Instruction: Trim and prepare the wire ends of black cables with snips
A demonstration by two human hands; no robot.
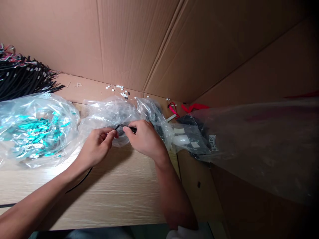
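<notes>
My left hand (99,144) is pinched on the end of a black cable (83,179). That cable runs under my left forearm and off the left edge. Close on the right, my right hand (144,137) is closed around slim black pieces (132,128) whose exact kind I cannot make out. The fingertips of both hands nearly meet. Just behind them lies a clear plastic bag (112,114) with small dark parts inside. Another clear bag (153,111) with dark contents sits past my right hand.
A large bag of teal shiny pieces (37,132) lies left, below a bundle of black cables (25,76). Small white connectors (123,94) are scattered at the back. Cardboard walls (124,43) enclose the wooden table (119,196). A big plastic bag (254,142) fills the right.
</notes>
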